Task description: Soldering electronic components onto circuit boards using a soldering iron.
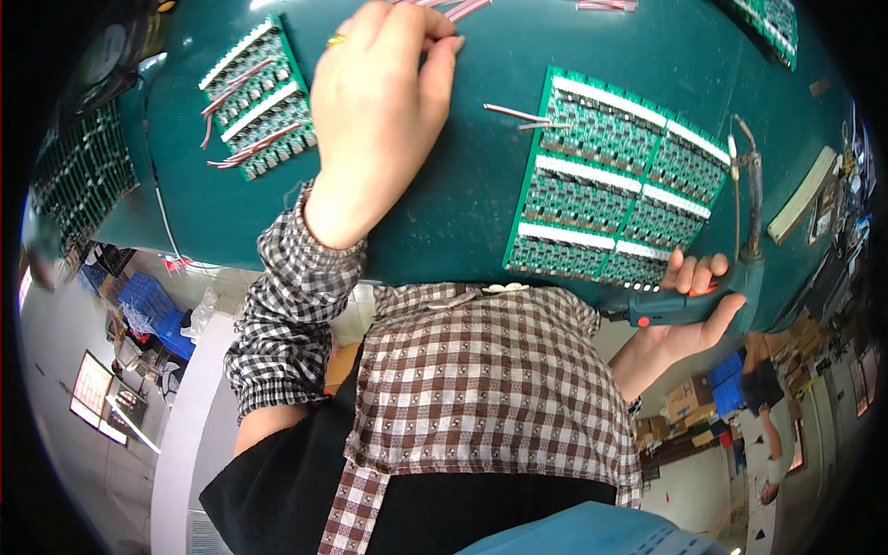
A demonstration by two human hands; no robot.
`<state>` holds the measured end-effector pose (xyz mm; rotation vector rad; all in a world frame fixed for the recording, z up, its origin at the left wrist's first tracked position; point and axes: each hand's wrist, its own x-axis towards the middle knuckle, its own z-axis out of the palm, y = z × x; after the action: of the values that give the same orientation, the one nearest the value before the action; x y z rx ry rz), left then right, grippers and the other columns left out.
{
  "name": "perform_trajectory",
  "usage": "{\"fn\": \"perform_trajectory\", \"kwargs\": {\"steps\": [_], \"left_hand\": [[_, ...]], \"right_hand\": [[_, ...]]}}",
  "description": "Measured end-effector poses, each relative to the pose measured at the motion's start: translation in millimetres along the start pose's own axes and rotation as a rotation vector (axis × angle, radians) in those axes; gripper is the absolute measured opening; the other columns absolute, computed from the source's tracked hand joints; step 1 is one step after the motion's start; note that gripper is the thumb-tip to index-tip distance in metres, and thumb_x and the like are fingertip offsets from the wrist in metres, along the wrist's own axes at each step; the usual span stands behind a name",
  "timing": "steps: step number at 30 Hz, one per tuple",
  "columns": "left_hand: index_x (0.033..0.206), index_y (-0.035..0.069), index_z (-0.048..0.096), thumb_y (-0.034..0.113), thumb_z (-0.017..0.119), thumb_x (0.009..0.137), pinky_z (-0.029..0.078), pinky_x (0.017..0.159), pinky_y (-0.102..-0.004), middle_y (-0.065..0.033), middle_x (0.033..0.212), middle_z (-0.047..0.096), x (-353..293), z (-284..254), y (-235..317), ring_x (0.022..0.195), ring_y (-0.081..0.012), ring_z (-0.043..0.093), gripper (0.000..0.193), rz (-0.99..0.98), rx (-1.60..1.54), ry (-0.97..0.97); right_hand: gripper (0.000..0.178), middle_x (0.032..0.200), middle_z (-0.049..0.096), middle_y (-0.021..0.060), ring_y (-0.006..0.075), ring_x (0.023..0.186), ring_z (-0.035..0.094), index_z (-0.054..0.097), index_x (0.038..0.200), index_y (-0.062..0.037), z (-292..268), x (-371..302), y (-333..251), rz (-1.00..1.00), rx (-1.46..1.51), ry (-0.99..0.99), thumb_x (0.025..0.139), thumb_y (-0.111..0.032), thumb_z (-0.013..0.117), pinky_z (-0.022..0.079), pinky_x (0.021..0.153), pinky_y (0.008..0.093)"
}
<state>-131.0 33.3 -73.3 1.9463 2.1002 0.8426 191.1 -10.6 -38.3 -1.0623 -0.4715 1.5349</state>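
Note:
At the table's far edge is my left hand (384,102), its fingers curled and pinched together beside a bundle of pink and white wires (467,9). What its fingertips hold, if anything, I cannot make out. My right hand (698,296) is closed round the teal handle of a soldering gun (754,277) with a red button; its metal tip and thin feed tube point away from me. Left of that tool lies a green circuit board panel (601,194) with white connector strips. Two short wires (513,113) stick out at its upper left edge.
Left of my left hand, a smaller board panel (268,102) carries several wires on top. More boards lie at the far left (83,176) and the far right corner (768,23). A thin cable (159,199) runs down the table's left side. A person (768,416) is in the background at right.

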Motion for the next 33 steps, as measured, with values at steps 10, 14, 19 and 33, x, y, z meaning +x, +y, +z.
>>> {"fn": "perform_trajectory", "kwargs": {"steps": [10, 14, 19, 33], "left_hand": [[0.08, 0.005, 0.06, 0.007, 0.068, 0.075, 0.043, 0.056, -0.0304, -0.0045, 0.074, 0.056, 1, 3, -3, 0.063, -0.0194, 0.054, 0.01, 0.016, 0.007, 0.033], [0.08, 0.005, 0.06, 0.008, 0.067, 0.076, 0.043, 0.058, -0.0316, -0.0047, 0.075, 0.056, 6, 0, -2, 0.066, -0.0199, 0.055, 0.009, 0.027, 0.021, 0.062], [0.084, 0.006, 0.061, 0.01, 0.065, 0.078, 0.045, 0.063, -0.032, -0.005, 0.079, 0.056, 4, -1, 0, 0.07, -0.0214, 0.056, 0.008, -0.032, -0.037, -0.035], [0.081, 0.004, 0.056, 0.006, 0.064, 0.075, 0.044, 0.062, -0.034, -0.0098, 0.076, 0.053, 13, -8, 15, 0.07, -0.0255, 0.054, 0.01, 0.088, -0.114, -0.039]], "right_hand": [[0.041, 0.069, 0.049, 0.0051, 0.0174, 0.066, 0.052, 0.047, 0.103, -0.0015, 2, -4, -3, -0.019, -0.071, -0.017, 0.091, -0.04, 0.05, 0.047, 0.088, 0.0435], [0.039, 0.07, 0.049, 0.0042, 0.0163, 0.066, 0.051, 0.047, 0.102, -0.0025, 3, -5, -4, -0.022, -0.093, -0.022, 0.091, -0.04, 0.052, 0.047, 0.089, 0.0415], [0.039, 0.07, 0.05, 0.0043, 0.0166, 0.066, 0.051, 0.047, 0.101, -0.0032, 3, -8, -3, -0.039, -0.109, -0.028, 0.091, -0.04, 0.051, 0.047, 0.088, 0.0416], [0.041, 0.072, 0.052, 0.0071, 0.0176, 0.066, 0.053, 0.047, 0.102, -0.0003, 1, -12, -1, -0.058, -0.069, -0.045, 0.092, -0.04, 0.048, 0.049, 0.086, 0.0442]]}}
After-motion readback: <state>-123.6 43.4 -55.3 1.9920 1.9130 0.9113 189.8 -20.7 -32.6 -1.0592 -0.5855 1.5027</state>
